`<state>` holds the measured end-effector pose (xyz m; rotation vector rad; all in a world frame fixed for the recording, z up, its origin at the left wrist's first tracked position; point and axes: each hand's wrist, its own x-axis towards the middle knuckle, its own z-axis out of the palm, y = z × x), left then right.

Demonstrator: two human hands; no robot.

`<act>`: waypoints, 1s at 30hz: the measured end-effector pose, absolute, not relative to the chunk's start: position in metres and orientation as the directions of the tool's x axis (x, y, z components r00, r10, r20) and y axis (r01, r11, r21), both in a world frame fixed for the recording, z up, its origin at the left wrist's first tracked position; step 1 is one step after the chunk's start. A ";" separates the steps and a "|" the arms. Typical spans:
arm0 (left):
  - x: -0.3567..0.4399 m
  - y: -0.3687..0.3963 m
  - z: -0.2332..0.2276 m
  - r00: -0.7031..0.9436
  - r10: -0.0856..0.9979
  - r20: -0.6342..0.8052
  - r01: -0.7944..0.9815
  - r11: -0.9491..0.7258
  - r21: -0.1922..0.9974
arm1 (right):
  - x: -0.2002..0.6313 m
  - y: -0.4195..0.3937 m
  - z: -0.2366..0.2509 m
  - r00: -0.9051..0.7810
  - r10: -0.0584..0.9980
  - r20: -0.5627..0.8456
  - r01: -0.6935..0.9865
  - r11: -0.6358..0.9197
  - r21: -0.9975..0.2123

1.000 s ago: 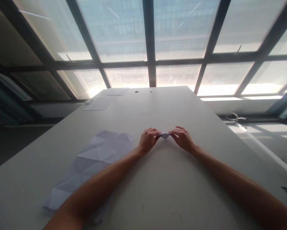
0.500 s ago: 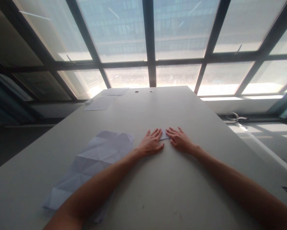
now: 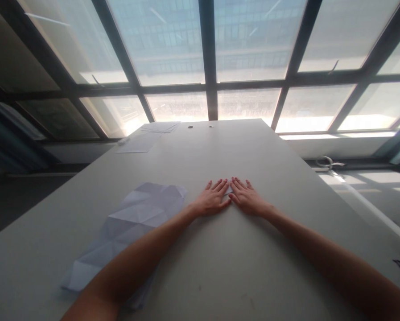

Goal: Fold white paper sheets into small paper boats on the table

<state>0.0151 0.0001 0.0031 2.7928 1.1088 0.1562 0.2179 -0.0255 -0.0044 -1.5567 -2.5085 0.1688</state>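
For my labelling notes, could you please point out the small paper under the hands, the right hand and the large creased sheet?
Small paper (image 3: 229, 191): head view, its exposed sliver.
Right hand (image 3: 248, 198): head view, its back.
Large creased sheet (image 3: 134, 218): head view, its visible middle.

From where I stand, the worktop (image 3: 203, 156) looks smooth and hard, more matt than glossy, with a soft sheen towards its far edge; the big sheet (image 3: 142, 211) towards its left edge is matt paper, its surface broken by sharp creases; the loose sheets (image 3: 133, 144) by the far left corner are smooth, flat paper; the small folded piece (image 3: 228, 191), mostly hidden, shows plain white paper; beyond the far edge the window panes (image 3: 173, 44) are glossy glass, their frame (image 3: 209, 53) dull, like painted metal; the curtain (image 3: 12, 138) past the left edge looks like soft cloth.
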 end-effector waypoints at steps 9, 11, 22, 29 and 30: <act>0.012 -0.001 0.009 0.773 0.635 -0.004 0.625 -0.760 0.176 | 0.216 -0.019 -0.013 -0.234 0.966 0.105 0.934 0.254 -0.250; 0.012 0.000 0.009 0.790 0.613 -0.008 0.603 -0.774 0.191 | 0.216 -0.019 -0.013 -0.219 0.971 0.100 0.938 0.238 -0.254; 0.012 0.000 0.013 0.807 0.588 -0.050 0.586 -0.788 0.190 | 0.225 -0.012 -0.010 -0.077 0.997 0.012 0.972 0.077 -0.220; 0.012 -0.002 0.017 0.804 0.590 -0.070 0.591 -0.783 0.195 | 0.244 -0.006 -0.020 0.030 0.988 0.155 0.962 0.013 -0.271; 0.012 -0.002 0.017 0.803 0.591 -0.072 0.593 -0.782 0.194 | 0.246 -0.006 -0.020 0.038 0.985 0.171 0.958 0.013 -0.287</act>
